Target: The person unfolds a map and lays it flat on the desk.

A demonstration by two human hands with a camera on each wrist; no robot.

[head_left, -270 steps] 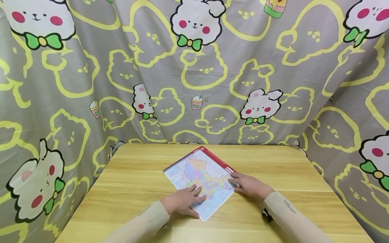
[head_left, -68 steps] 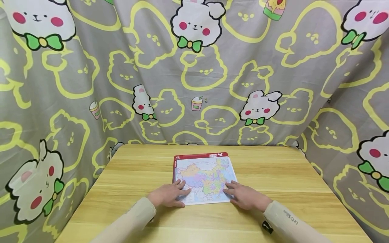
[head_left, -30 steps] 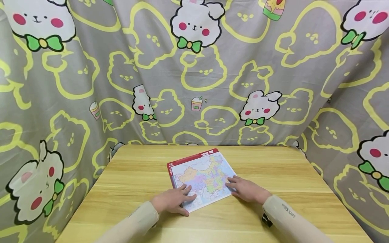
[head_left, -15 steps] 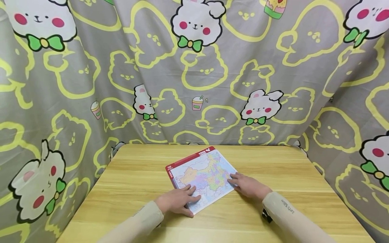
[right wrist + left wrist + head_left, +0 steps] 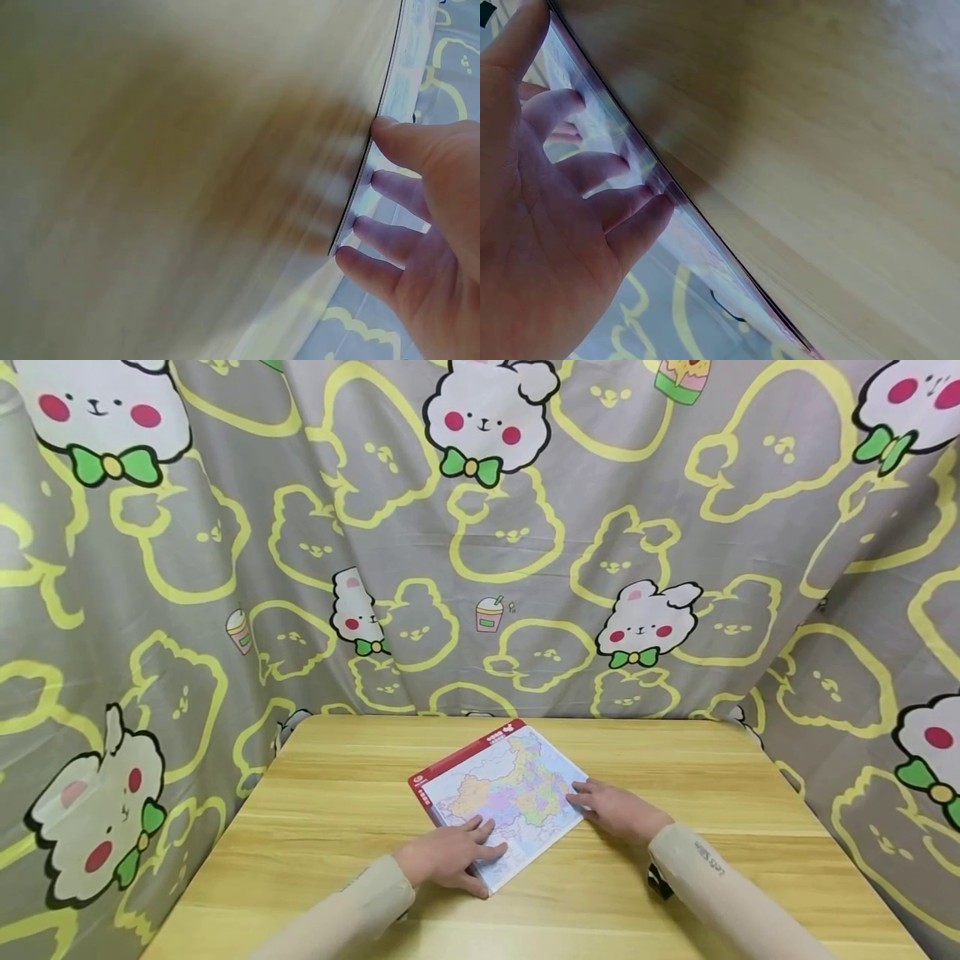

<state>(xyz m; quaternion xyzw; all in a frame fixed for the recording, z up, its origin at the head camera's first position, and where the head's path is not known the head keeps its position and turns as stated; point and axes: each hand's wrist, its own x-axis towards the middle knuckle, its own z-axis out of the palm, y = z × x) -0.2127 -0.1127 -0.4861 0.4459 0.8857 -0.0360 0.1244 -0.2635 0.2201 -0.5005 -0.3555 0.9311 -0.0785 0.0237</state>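
Observation:
A thin map board (image 5: 517, 793) with a red border and pastel-coloured regions lies turned at an angle on the wooden table. My left hand (image 5: 444, 858) rests with spread fingers on its near-left part, the thumb at the nearest corner. On the right edge, my right hand (image 5: 618, 812) touches the board with its fingertips. The left wrist view shows the board (image 5: 705, 251) nearly edge-on, with the fingertips of the left hand (image 5: 551, 217) against its printed face. In the right wrist view, the thumb and fingertips of the right hand (image 5: 427, 232) meet the board's edge.
The light wooden table (image 5: 315, 793) extends around the board on all sides. A grey curtain (image 5: 525, 552) with cartoon rabbits hangs behind the table and along both sides. A black item (image 5: 660, 883) shows under the right sleeve.
Slanted the other way at first, the board later lay nearly straight. Over the last second it has turned further counterclockwise, my left hand shifting right and nearer, my right hand slightly away.

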